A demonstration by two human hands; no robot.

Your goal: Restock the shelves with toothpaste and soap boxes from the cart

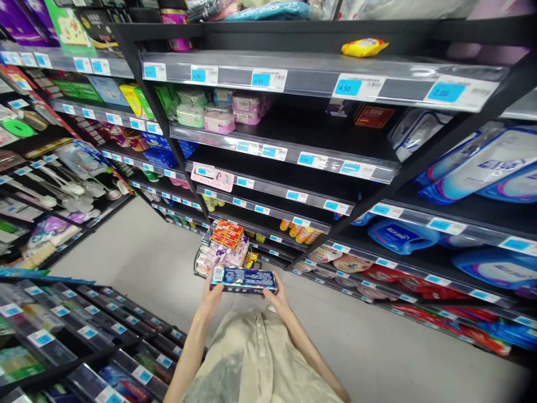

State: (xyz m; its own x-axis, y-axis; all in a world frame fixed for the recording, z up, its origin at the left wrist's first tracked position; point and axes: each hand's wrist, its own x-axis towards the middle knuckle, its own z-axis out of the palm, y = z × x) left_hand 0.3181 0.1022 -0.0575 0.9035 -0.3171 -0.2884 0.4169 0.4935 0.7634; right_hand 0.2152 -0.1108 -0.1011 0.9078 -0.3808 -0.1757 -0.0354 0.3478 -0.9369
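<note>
A long dark-blue box [247, 278] with small printed text and a shiny, colourful edge is held level in front of my body. My left hand [212, 296] grips its left end, and my right hand [277, 294] grips its right end, thumbs on the near side. Just beyond the box, low down, stands a pile of packaged goods [218, 249], with several red boxes [227, 233] on top and white and purple packs beneath. What bears the pile is mostly hidden.
Ahead rises a dark shelf unit [289, 148] with price labels. Pink and green soap packs [220, 119] stand on one of its shelves; blue detergent bottles [394, 235] fill the right. More shelves [62, 330] flank me at lower left. Grey floor [138, 240] runs between.
</note>
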